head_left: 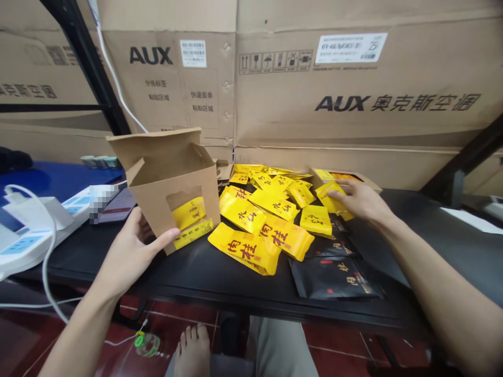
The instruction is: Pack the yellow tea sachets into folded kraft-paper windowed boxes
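Observation:
My left hand grips the lower front corner of an open kraft cardboard box, thumb on its front. Yellow packets show through the box's window, and its lid stands up. At the right, my right hand has its thumb and fingers closed on the edge of a yellow packet. Between my hands lies a loose pile of yellow packets with dark printed characters. Several black packets lie below my right hand, near the table's front edge.
A second open carton sits behind my right hand. White power strips with cables are at the left, beside a dark flat device. Large AUX cartons stand behind the black table. Below, a plastic bottle lies on the floor.

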Available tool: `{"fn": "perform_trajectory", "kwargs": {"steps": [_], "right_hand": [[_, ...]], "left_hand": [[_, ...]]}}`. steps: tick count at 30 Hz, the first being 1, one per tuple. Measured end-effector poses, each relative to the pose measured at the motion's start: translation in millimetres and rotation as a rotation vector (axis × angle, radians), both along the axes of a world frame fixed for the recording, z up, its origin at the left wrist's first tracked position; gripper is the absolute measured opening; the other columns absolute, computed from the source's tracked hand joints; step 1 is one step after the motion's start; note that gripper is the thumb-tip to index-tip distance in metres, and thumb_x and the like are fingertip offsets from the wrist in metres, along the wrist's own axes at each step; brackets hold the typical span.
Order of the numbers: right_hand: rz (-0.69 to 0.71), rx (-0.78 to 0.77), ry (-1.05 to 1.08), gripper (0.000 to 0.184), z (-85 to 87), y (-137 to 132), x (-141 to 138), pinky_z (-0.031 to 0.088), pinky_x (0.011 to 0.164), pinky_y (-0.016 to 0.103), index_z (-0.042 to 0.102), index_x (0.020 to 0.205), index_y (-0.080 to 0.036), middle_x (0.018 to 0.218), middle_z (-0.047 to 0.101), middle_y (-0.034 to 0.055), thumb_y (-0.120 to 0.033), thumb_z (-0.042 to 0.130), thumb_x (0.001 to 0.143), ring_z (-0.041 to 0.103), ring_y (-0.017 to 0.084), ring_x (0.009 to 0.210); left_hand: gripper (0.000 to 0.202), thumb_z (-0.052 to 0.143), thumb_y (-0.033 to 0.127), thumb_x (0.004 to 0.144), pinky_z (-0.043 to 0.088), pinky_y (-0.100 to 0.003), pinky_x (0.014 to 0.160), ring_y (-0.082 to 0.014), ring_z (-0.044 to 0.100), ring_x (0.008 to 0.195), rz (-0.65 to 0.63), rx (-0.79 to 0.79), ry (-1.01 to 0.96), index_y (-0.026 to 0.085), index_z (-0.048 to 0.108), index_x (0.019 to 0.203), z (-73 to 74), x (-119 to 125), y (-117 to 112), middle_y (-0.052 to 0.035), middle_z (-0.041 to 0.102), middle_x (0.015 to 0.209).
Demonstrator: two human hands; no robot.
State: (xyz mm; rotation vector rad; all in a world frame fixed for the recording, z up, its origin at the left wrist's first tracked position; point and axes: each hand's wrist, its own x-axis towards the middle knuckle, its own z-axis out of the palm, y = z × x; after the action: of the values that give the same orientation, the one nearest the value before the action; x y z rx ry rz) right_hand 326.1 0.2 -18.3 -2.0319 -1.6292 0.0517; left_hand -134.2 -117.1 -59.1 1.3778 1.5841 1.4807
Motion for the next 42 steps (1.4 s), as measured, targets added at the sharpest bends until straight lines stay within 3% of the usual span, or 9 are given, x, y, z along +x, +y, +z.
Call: {"fn": "perform_trajectory", "kwargs": {"steps": [4, 8, 11, 14, 19, 25, 30, 35, 42], "right_hand": [[-0.021, -0.015, -0.023, 0.060, 9.0, -7, -13, 0.044, 0.118, 0.050, 0.050, 0.157, -0.014, 0.153, 0.060, 0.0237, -0.034, 0.048, 0.101, 0.060, 0.040, 0.138], [0.058, -0.043, 0.026, 0.072, 11.7, -12, -19, 0.043, 0.121, 0.045, 0.039, 0.163, -0.009, 0.157, 0.055, 0.0236, -0.025, 0.054, 0.095, 0.059, 0.037, 0.140], [0.121, 0.031, 0.089, 0.080, 12.2, -14, -18, 0.040, 0.126, 0.042, 0.040, 0.164, -0.014, 0.162, 0.052, 0.0195, -0.021, 0.063, 0.088, 0.055, 0.034, 0.146], [0.083, 0.153, 0.224, 0.084, 13.0, -15, -17, 0.050, 0.117, 0.046, 0.041, 0.164, -0.021, 0.152, 0.062, 0.0194, -0.022, 0.070, 0.085, 0.063, 0.034, 0.136], [0.047, 0.333, 0.725, 0.060, 13.9, -13, -26, 0.060, 0.101, 0.038, 0.063, 0.137, -0.014, 0.132, 0.073, 0.0205, -0.024, 0.079, 0.081, 0.075, 0.029, 0.114], [0.194, 0.268, 1.094, 0.030, 17.1, -13, -36, 0.049, 0.118, 0.032, 0.065, 0.115, -0.020, 0.142, 0.070, 0.0137, -0.011, 0.062, 0.087, 0.071, 0.020, 0.124], [0.272, 0.180, 1.153, 0.038, 20.3, -14, -38, 0.049, 0.114, 0.028, 0.064, 0.112, -0.020, 0.146, 0.067, 0.0128, 0.000, 0.051, 0.082, 0.069, 0.017, 0.124], [0.247, 0.165, 1.177, 0.018, 18.9, -16, -35, 0.056, 0.095, 0.025, 0.065, 0.096, -0.022, 0.140, 0.070, 0.0123, -0.006, 0.057, 0.090, 0.072, 0.016, 0.113], [0.418, 0.259, 1.261, 0.015, 7.8, -10, -32, 0.058, 0.087, 0.026, 0.077, 0.088, -0.024, 0.106, 0.079, 0.0036, -0.012, 0.076, 0.079, 0.073, 0.015, 0.096]], "left_hand": [[0.063, 0.089, 0.046, 0.072, 0.054, -0.057, 0.118, -0.0372, 0.066, 0.137, 0.007, -0.004, 0.009, 0.030, 0.059, 0.125, -1.0, -1, 0, -0.0081, 0.071, 0.144], [0.062, 0.088, 0.045, 0.072, 0.054, -0.057, 0.118, -0.0371, 0.067, 0.135, 0.009, -0.007, 0.008, 0.030, 0.059, 0.124, 0.0, 0, 0, -0.0086, 0.071, 0.144], [0.062, 0.088, 0.044, 0.072, 0.054, -0.058, 0.118, -0.0377, 0.066, 0.135, 0.000, -0.002, 0.000, 0.030, 0.058, 0.124, -0.4, 0, 0, -0.0089, 0.071, 0.144], [0.062, 0.088, 0.045, 0.073, 0.052, -0.059, 0.120, -0.0376, 0.065, 0.138, -0.001, 0.000, 0.005, 0.030, 0.059, 0.125, -1.6, -1, 1, -0.0085, 0.070, 0.146], [0.064, 0.089, 0.045, 0.072, 0.052, -0.058, 0.119, -0.0369, 0.066, 0.137, 0.001, 0.000, 0.002, 0.030, 0.059, 0.126, -2.5, -2, 1, -0.0079, 0.070, 0.145], [0.063, 0.089, 0.046, 0.072, 0.053, -0.057, 0.119, -0.0358, 0.065, 0.137, -0.003, 0.002, 0.006, 0.030, 0.058, 0.126, -2.0, -1, 1, -0.0082, 0.070, 0.146], [0.065, 0.088, 0.046, 0.073, 0.053, -0.055, 0.119, -0.0350, 0.065, 0.138, -0.006, -0.005, 0.009, 0.030, 0.058, 0.127, -1.7, -1, 1, -0.0075, 0.069, 0.146], [0.065, 0.088, 0.047, 0.072, 0.050, -0.057, 0.121, -0.0363, 0.063, 0.139, -0.004, -0.006, 0.005, 0.030, 0.058, 0.127, -2.7, -1, 1, -0.0084, 0.068, 0.148], [0.065, 0.088, 0.046, 0.073, 0.052, -0.056, 0.120, -0.0359, 0.063, 0.139, -0.009, -0.003, 0.002, 0.029, 0.057, 0.127, -1.8, -1, 1, -0.0083, 0.068, 0.149]]}}
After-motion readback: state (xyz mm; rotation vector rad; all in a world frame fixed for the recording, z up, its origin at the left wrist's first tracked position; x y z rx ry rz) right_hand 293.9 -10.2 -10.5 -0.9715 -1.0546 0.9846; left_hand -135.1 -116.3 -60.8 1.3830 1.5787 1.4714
